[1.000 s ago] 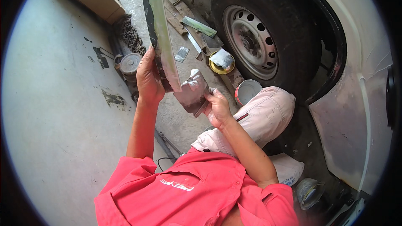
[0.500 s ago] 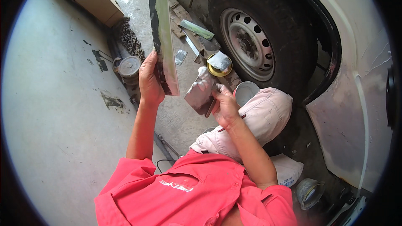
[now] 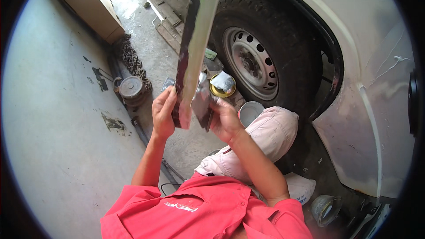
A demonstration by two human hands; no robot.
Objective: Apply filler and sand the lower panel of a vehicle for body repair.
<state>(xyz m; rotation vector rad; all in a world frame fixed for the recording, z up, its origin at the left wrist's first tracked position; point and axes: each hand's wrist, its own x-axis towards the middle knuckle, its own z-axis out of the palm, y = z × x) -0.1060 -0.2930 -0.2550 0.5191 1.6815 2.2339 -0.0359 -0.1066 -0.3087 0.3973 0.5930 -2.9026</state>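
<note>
My left hand grips the lower end of a long flat strip, pale green along one side and dark along the other, held up in front of me. My right hand is closed on a dark flat putty spreader. Some light grey paste shows at the spreader's upper end. Its blade stands right beside the strip's lower end; whether they touch I cannot tell. Beyond my right hand is a round yellow lid bearing a pale grey lump.
A vehicle wheel and a patched body panel stand at the right. An open can is by my knee. At the left are a pale wall, a chain and a lidded metal pot.
The strip's lower end has come down and nearer, and its top leans more to the right. The spreader has turned more edge-on and is now close beside the strip. My view has shifted.
</note>
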